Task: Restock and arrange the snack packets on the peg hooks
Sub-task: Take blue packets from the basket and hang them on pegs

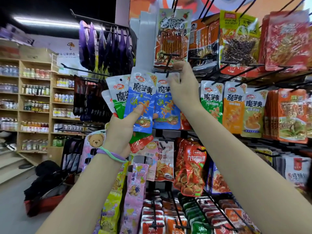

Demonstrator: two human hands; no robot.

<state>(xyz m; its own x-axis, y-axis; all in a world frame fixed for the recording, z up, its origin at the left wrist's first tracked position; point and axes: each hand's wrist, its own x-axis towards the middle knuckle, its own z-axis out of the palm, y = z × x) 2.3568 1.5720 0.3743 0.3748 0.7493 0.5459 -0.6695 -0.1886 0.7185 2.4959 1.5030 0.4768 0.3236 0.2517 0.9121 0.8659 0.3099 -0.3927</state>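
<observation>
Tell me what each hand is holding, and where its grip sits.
The left hand grips a fan of packets near their lower ends. The right hand pinches a blue packet at its top edge.

"魔芋爽", "20%" on blue packet (143,105)

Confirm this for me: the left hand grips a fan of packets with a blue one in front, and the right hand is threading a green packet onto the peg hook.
One detail is wrong. The packet that the right hand pinches at the peg hook is blue, not green, as the head view shows. The rest stands: the left hand grips a fan of packets with a blue one in front.
</observation>
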